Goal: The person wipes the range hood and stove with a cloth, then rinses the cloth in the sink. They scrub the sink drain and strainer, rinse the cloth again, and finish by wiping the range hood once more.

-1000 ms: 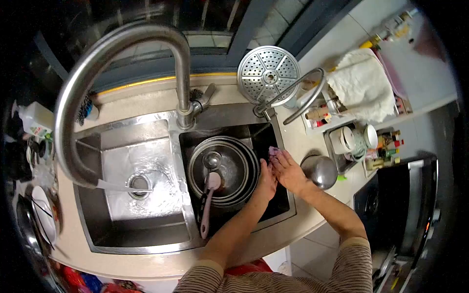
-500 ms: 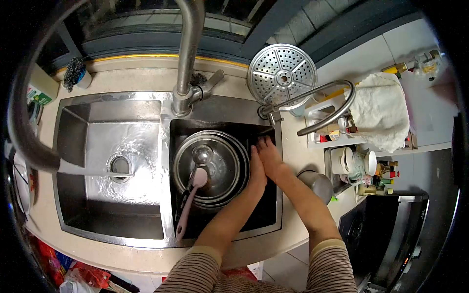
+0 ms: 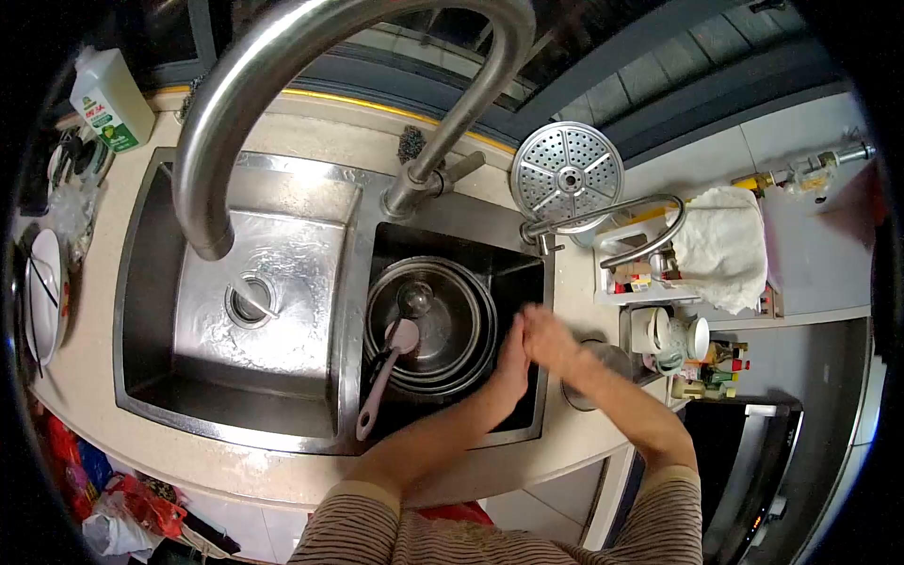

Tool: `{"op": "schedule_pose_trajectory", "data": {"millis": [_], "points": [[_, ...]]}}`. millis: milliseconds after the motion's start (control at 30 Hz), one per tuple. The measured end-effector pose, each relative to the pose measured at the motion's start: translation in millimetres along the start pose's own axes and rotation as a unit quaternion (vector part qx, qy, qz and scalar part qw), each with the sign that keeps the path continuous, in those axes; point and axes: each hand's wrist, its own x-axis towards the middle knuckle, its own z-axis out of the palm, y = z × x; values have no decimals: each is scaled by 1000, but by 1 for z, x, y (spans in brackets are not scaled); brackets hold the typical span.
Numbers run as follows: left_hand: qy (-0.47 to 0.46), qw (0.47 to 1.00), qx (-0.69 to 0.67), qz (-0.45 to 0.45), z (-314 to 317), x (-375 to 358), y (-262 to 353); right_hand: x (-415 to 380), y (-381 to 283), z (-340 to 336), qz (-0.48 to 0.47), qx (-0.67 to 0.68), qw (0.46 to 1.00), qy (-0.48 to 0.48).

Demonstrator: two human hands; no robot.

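Note:
My left hand [image 3: 511,356] and my right hand [image 3: 554,341] meet palm to palm over the right edge of the right-hand sink basin [image 3: 520,282]. The left fingers look stretched out; those of the right are smeared by motion. No object shows between them. Just left of them, nested metal bowls [image 3: 443,325] stand in the basin. Inside the top bowl is a round metal ladle head [image 3: 414,298]. A pink-handled utensil [image 3: 372,400] with a round head leans across the bowls' rim, over a dark handle.
Water runs from the tall faucet [image 3: 209,212] into the left basin [image 3: 301,268]. A perforated steamer plate [image 3: 565,169] leans at the window. A metal pot [image 3: 598,372] stands right of the sink. Behind it are a white cloth [image 3: 720,245] and stacked cups [image 3: 650,330]. A white bottle [image 3: 113,104] stands back left.
The camera view has shifted, so the sink and faucet appear in different places. My hands stay together, now slightly farther from the bowls and nearer the basin's right edge.

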Motion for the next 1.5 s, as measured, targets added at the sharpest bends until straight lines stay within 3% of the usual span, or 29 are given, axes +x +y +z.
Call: {"op": "schedule_pose_trajectory", "data": {"millis": [33,67,100,167,267,367,400,500,533,567,633,667,700,767,800,867,900,967,1067,1133,1167,1233,1267,1300,1333,1367,1433,1500], "points": [[-26,999,-19,32,5,17,16,13,19,19,0,-49,989,139],[-54,996,-39,64,11,35,31,28,36,-6,-3,-66,982,178],[-83,990,-61,94,16,52,46,45,47,-5,-12,-109,981,163],[-105,987,-97,72,9,90,64,75,64,13,-34,-100,979,172],[-121,986,-113,16,1,128,50,76,62,57,71,127,980,139],[-17,999,-34,3,24,116,36,52,50,51,154,-52,977,136],[-29,999,-44,8,27,105,42,61,45,62,228,40,969,85],[-19,996,86,25,26,72,59,54,36,36,208,164,955,133],[22,987,129,88,37,41,72,56,35,28,149,206,944,211],[16,954,232,189,29,32,88,60,34,13,152,237,917,282],[-2,827,420,375,11,15,124,79,26,-26,157,292,845,419],[39,685,564,460,11,-1,147,100,22,-30,188,357,803,438],[75,507,681,522,14,-16,169,128,13,-29,217,422,754,454],[57,320,765,556,1,-21,198,183,-20,-34,312,676,510,431],[29,273,782,560,-7,-23,213,207,-38,-33,297,740,411,442],[-11,184,857,481,-7,-33,239,226,-69,-61,258,806,214,487],[-30,128,884,449,-9,-35,247,252,-82,-50,253,822,178,477],[-41,50,903,424,-11,-36,257,261,-89,-59,270,808,192,487],[4,-44,916,399,-18,-36,249,307,-97,-3,153,886,86,430],[15,-115,922,369,-20,-30,241,298,-94,-8,146,913,19,381],[2,-108,930,351,-21,-28,242,293,-91,-14,139,924,-14,357],[-23,-84,947,310,-23,-31,240,265,-88,-21,180,896,179,364],[-30,7,966,258,-14,-43,234,231,-81,-37,222,852,329,343],[-50,9,946,320,-9,-48,232,209,-72,-45,258,782,471,316],[-69,12,922,381,-4,-53,231,203,-69,-43,287,725,473,410],[-86,17,894,439,-1,-56,231,188,-52,-50,276,714,465,445],[-97,-118,881,447,20,-38,229,157,-13,-66,368,527,562,521],[-55,-39,897,436,-14,24,227,171,11,-44,361,416,636,541]]}}
